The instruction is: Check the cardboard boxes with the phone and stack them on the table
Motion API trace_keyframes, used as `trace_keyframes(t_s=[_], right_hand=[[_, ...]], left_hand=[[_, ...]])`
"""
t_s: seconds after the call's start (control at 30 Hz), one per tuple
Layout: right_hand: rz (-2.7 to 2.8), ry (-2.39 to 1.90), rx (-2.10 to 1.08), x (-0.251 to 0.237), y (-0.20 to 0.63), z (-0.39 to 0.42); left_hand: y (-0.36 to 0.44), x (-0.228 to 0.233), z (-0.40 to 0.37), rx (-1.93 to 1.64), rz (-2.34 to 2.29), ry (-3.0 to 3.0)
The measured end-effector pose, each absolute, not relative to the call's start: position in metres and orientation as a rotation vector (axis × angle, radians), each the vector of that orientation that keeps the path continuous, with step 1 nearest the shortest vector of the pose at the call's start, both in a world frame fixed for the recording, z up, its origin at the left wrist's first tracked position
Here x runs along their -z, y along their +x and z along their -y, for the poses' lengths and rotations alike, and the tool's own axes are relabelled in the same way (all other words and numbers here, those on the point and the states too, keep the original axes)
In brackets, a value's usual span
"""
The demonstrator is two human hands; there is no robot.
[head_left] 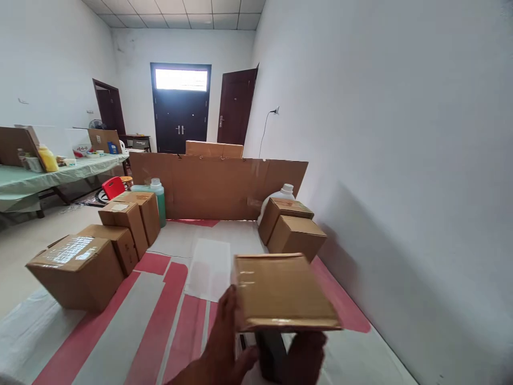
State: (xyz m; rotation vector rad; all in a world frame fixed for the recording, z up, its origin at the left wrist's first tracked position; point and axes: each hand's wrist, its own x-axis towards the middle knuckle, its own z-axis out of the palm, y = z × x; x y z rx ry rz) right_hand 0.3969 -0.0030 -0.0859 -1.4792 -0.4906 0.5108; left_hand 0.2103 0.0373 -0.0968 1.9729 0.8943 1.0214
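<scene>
A cardboard box [285, 286] is held up close in front of me, its taped top face tilted toward the camera. My left hand [224, 339] grips it from the left, with fingers along its side and the thumb below the near edge. Beneath the near edge, in shadow, is my right hand [306, 353], its fingers curled. Beside that hand shows a dark grey object [271, 347], mostly covered by the box; its kind cannot be made out. How the right hand meets the box is hidden.
Several cardboard boxes [86, 272] line the table's left side beside a green jug [159, 200]. Two more boxes [298, 238] and a white jug [285, 191] stand right. A cardboard panel [216, 187] closes the back; a wall [401, 187] borders the right. A plastic sheet [208, 267] lies mid-table.
</scene>
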Motion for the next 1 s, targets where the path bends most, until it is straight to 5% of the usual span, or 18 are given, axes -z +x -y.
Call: trace_keyframes(t_s=[0.17,0.37,0.6,0.8,1.0], right_hand=[[0.321,-1.770,-0.210,0.082,0.508,-0.012],[0.380,-1.886,-0.116,0.100,0.556,-0.047],[0.396,-1.981,0.006,0.138,0.536,-0.043],[0.530,-2.070,-0.097,0.124,0.537,-0.061],[0.670,-2.193,-0.305,0.129,0.536,-0.043]], left_hand=[[0.330,0.087,-0.078,-0.662,-0.530,2.084],[0.413,0.112,-0.114,-0.576,-0.616,2.060],[0.419,0.135,-0.138,-0.630,-0.745,2.050],[0.432,0.128,-0.149,-0.685,-0.810,1.968],[0.321,0.119,-0.109,-0.828,-0.801,1.964]])
